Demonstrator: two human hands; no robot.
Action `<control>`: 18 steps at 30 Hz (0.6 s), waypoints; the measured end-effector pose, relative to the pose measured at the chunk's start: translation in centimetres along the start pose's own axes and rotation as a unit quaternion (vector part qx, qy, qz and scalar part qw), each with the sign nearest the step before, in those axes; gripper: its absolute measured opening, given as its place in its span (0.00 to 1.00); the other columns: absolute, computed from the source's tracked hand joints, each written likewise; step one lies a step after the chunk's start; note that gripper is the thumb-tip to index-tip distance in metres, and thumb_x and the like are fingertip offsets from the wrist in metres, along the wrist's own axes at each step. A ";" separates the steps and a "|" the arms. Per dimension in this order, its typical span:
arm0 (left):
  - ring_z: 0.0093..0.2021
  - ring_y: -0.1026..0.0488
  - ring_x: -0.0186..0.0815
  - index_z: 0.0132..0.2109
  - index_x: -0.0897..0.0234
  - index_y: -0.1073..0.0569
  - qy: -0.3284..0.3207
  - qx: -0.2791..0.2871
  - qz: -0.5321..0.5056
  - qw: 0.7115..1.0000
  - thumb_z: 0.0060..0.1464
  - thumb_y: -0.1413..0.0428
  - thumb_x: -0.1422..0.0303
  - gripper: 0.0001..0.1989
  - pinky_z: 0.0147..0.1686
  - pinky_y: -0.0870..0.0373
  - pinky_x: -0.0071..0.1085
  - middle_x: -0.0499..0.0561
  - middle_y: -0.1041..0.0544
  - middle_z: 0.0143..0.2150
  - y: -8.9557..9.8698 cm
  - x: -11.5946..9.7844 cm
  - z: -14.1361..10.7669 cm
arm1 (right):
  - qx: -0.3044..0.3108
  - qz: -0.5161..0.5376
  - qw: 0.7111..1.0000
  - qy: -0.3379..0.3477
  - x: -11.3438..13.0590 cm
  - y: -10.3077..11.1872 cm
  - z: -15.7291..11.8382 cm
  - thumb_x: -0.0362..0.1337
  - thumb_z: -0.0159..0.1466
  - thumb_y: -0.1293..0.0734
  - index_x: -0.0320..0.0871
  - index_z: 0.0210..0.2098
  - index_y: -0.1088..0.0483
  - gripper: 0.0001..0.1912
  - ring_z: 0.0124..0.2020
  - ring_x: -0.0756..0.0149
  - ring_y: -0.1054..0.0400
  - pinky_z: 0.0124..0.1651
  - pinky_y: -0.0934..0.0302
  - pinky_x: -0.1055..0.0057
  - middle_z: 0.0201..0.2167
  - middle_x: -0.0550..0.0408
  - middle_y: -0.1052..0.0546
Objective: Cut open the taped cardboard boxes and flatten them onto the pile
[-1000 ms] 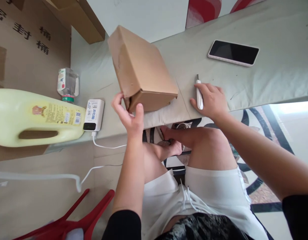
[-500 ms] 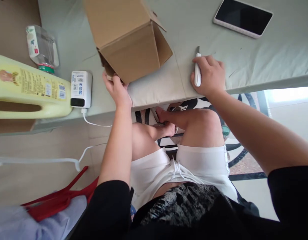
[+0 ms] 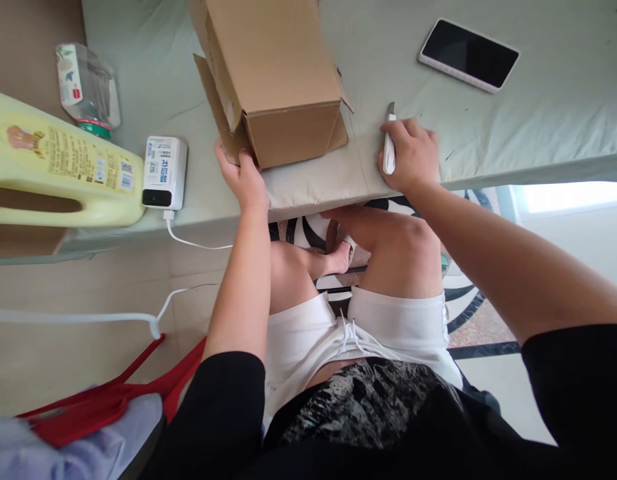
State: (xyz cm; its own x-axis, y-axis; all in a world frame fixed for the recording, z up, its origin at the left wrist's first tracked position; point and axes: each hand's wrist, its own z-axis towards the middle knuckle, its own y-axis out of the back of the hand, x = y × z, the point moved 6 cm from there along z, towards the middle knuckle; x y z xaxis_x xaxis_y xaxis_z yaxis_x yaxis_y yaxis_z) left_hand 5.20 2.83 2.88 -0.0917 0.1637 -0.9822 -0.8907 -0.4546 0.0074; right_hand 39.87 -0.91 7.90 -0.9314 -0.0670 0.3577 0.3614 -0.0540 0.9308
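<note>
A brown cardboard box (image 3: 275, 60) lies on the green-grey cloth of the table, with loose flaps at its left and right sides. My left hand (image 3: 243, 177) is closed on the box's lower left corner, by the left flap; some of the fingertips are hidden under the cardboard. To the right of the box, my right hand (image 3: 411, 153) rests on the cloth, its fingers wrapped round a white utility knife (image 3: 389, 148). The knife's short blade sticks out and points away from me.
A phone (image 3: 469, 55) lies at the back right. On the left are a yellow jug (image 3: 63, 160), a clear plastic bottle (image 3: 91, 87) and a white power device (image 3: 164, 172) with a cable (image 3: 188, 242) hanging over the table edge. A red chair (image 3: 138, 393) stands lower left.
The box has turned and come down flatter on the cloth, and its left flap shows more. My left hand still holds its corner. My right hand keeps the knife in nearly the same place.
</note>
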 end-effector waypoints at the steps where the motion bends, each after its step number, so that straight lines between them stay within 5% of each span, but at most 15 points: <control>1: 0.52 0.25 0.39 0.58 0.57 0.39 0.004 -0.009 -0.014 1.000 0.54 0.47 0.61 0.24 0.46 0.23 0.33 0.56 0.27 0.55 0.0 -0.1 -0.2 | 0.002 -0.003 1.000 0.000 0.0 0.0 0.0 0.38 0.66 0.38 0.46 0.62 0.36 0.25 0.57 0.51 0.38 0.62 0.51 0.53 0.60 0.42 0.31; 11: 0.50 0.24 0.41 0.57 0.55 0.38 0.025 -0.020 -0.055 0.998 0.54 0.45 0.57 0.24 0.45 0.23 0.37 0.56 0.27 0.53 -0.2 -0.8 -0.6 | 0.012 -0.028 1.000 0.003 0.5 0.3 -0.4 0.37 0.67 0.40 0.44 0.63 0.38 0.25 0.59 0.51 0.38 0.62 0.50 0.54 0.62 0.41 0.32; 18: 0.46 0.24 0.39 0.54 0.59 0.37 0.024 -0.021 -0.043 0.999 0.54 0.48 0.61 0.20 0.37 0.25 0.30 0.55 0.25 0.47 -0.7 -2.2 -1.0 | -0.004 -0.013 1.000 -0.014 0.0 0.4 -0.2 0.32 0.63 0.40 0.45 0.65 0.40 0.30 0.57 0.51 0.35 0.60 0.45 0.54 0.58 0.42 0.27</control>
State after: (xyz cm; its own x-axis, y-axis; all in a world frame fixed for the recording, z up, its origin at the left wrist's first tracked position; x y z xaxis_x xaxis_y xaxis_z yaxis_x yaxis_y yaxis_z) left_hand 6.46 1.86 4.88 0.0074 0.1629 -0.9866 -0.8745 -0.4774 -0.0853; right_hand 40.04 -1.11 8.25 -0.9416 -0.0376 0.3347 0.3365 -0.0626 0.9396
